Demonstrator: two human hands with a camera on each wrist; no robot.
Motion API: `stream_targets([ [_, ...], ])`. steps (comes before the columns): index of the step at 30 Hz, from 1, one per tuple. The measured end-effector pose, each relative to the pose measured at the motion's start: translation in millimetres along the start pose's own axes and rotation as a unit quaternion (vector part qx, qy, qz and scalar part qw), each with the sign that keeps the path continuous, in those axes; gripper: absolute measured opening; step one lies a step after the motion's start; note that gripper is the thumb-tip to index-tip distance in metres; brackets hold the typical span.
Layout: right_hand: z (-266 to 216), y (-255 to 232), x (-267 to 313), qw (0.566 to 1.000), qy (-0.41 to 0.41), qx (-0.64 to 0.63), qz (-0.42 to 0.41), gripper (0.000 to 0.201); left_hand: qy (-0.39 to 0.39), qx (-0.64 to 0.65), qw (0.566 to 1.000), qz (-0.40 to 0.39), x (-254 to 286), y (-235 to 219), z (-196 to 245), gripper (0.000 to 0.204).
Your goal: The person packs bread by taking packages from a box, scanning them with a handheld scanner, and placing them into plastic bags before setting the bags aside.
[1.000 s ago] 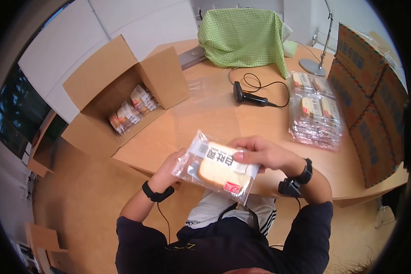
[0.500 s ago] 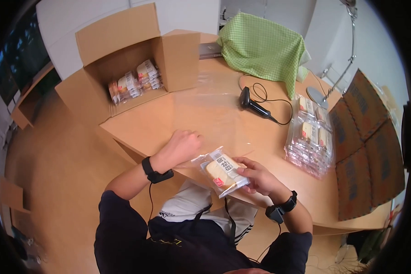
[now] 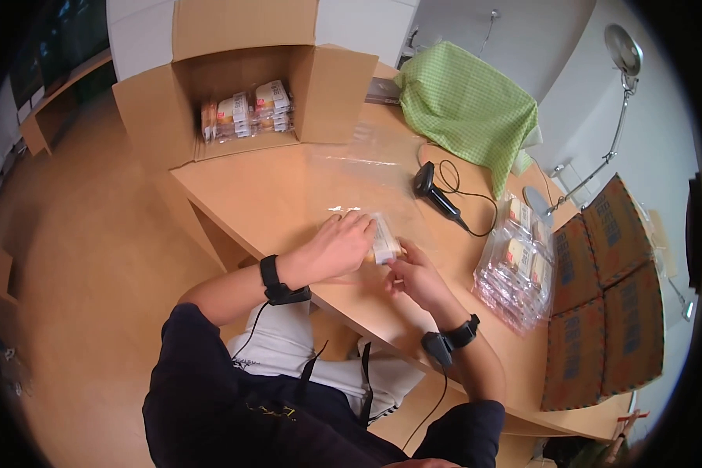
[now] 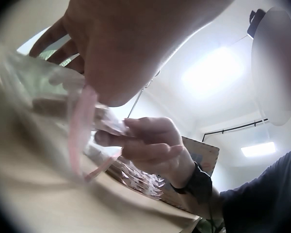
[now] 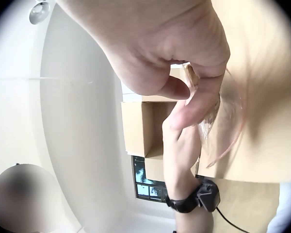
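Note:
A wrapped packet of sliced white bread (image 3: pixel 384 239) lies between both hands near the table's front edge. My right hand (image 3: pixel 418 274) pinches its near end between thumb and fingers. My left hand (image 3: pixel 337 245) is at its left side, holding the mouth of a large clear plastic bag (image 3: pixel 351 179) that lies flat toward the box. In the left wrist view, the bag's pink-edged mouth (image 4: pixel 82 131) stands raised beneath that hand, and the packet's far part reaches into it. The left fingers partly cover the packet in the head view.
An open cardboard box (image 3: pixel 343 97) with several bread packets (image 3: pixel 246 111) stands at the back left. A black barcode scanner (image 3: pixel 438 199) and a filled bag of bread packets (image 3: pixel 520 265) are to the right. Beyond them are cardboard panels (image 3: pixel 600 312), a lamp (image 3: pixel 618 140) and a green checked cloth (image 3: pixel 472 113).
My right hand has carried the bread packet from above my lap forward to the plastic bag's mouth. The left hand has moved right to meet it. The head view has turned rightward.

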State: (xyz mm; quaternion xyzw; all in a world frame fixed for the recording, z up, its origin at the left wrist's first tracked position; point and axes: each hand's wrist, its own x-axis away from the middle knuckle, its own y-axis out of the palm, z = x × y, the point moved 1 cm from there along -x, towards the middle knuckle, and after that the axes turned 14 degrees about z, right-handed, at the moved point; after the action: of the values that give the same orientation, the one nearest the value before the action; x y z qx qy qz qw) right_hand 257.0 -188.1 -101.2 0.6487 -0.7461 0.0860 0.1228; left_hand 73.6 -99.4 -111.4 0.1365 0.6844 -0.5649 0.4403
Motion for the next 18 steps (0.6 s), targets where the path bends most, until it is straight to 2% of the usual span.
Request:
stream_targets([
  [2,5,5,-16,0.999,0.0,-0.039,-0.023,0.06,-0.001,-0.001,1.0,-0.006,2,0,1,0.037],
  [4,9,16,-28,0.997,-0.047,-0.047,0.035,0.055,-0.002,-0.006,1.0,-0.011,4,1,1,0.04],
  [5,10,17,-35,0.998,-0.048,-0.044,0.028,0.055,-0.009,0.011,1.0,-0.012,5,3,1,0.041],
  [7,13,21,-50,0.985,-0.113,0.128,0.032,0.058,-0.021,0.021,0.999,-0.012,9,3,2,0.043],
  [8,15,24,-58,0.985,-0.114,0.13,0.025,0.058,-0.037,0.032,0.998,-0.031,8,1,4,0.043],
  [10,17,31,-75,0.94,-0.232,0.242,0.06,0.053,-0.053,0.041,0.996,-0.05,9,-2,4,0.044],
  [11,17,34,-82,0.94,-0.233,0.242,0.059,0.053,-0.049,0.012,0.997,-0.051,9,-2,4,0.046],
  [13,15,39,-92,0.876,-0.315,0.352,0.094,0.045,-0.046,-0.017,0.997,-0.052,12,1,2,0.047],
  [16,20,42,-106,0.852,-0.311,0.397,0.137,0.036,-0.043,-0.036,0.998,-0.01,17,6,-4,0.049],
  [17,16,45,-102,0.851,-0.314,0.398,0.133,0.036,-0.044,-0.035,0.998,-0.016,17,6,-4,0.048],
  [18,9,50,-93,0.869,-0.309,0.367,0.118,0.034,-0.046,-0.035,0.998,-0.021,18,6,-4,0.046],
])
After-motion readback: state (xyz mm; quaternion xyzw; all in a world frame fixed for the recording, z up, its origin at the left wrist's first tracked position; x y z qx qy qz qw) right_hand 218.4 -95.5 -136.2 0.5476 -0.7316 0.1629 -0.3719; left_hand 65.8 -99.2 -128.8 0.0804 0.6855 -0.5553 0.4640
